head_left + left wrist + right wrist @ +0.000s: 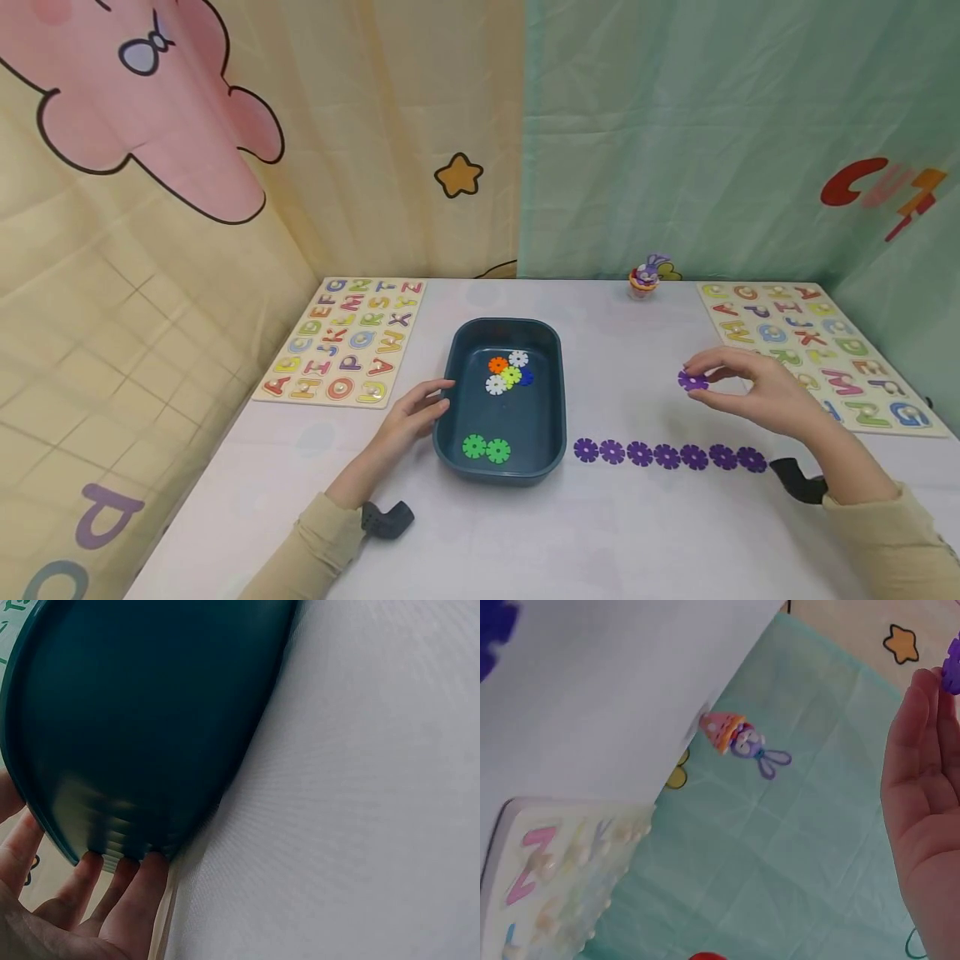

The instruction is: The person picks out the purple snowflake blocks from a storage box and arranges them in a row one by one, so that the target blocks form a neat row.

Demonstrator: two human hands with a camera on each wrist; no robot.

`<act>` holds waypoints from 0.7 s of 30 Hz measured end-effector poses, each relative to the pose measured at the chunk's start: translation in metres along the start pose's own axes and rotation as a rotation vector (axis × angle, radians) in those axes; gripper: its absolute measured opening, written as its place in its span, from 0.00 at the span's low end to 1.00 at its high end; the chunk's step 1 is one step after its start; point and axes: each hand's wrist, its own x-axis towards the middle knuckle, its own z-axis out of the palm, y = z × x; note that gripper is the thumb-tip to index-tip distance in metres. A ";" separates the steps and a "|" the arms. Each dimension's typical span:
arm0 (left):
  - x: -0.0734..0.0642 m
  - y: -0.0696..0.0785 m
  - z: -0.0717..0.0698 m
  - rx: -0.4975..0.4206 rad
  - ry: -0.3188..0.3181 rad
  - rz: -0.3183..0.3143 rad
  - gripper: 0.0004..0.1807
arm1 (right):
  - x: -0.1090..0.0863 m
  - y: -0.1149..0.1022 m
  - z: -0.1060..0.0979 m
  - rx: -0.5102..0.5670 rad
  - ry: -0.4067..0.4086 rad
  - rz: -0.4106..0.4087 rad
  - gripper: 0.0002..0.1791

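Note:
My right hand (761, 390) pinches a purple snowflake disc (693, 381) between thumb and fingertips, above the table. In the right wrist view only part of that disc (952, 669) shows at the edge. Below lies a row of several purple snowflake discs (667, 457). My left hand (408, 417) touches the left side of a dark teal bin (501, 477); in the left wrist view its fingertips (154, 864) press the outer wall. Inside the bin are two green discs (486, 448) and a small cluster of white, orange, yellow and blue discs (510, 377).
Letter puzzle boards stand at the left (337, 342) and right (817, 350) of the white table (637, 542). A purple rabbit figure in a cup (645, 277) is at the back edge. Printed curtains hang behind. Each wrist carries a black camera mount (387, 520).

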 end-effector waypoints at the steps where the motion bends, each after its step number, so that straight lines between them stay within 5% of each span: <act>1: 0.000 0.000 0.000 0.001 0.002 -0.002 0.23 | -0.007 0.003 -0.003 -0.008 0.007 0.020 0.15; 11: 0.000 0.001 0.001 0.011 0.007 -0.001 0.23 | -0.067 0.035 -0.018 -0.064 0.037 0.199 0.15; 21: 0.000 0.001 0.001 0.001 0.009 -0.023 0.24 | -0.093 0.051 -0.019 -0.120 0.064 0.329 0.15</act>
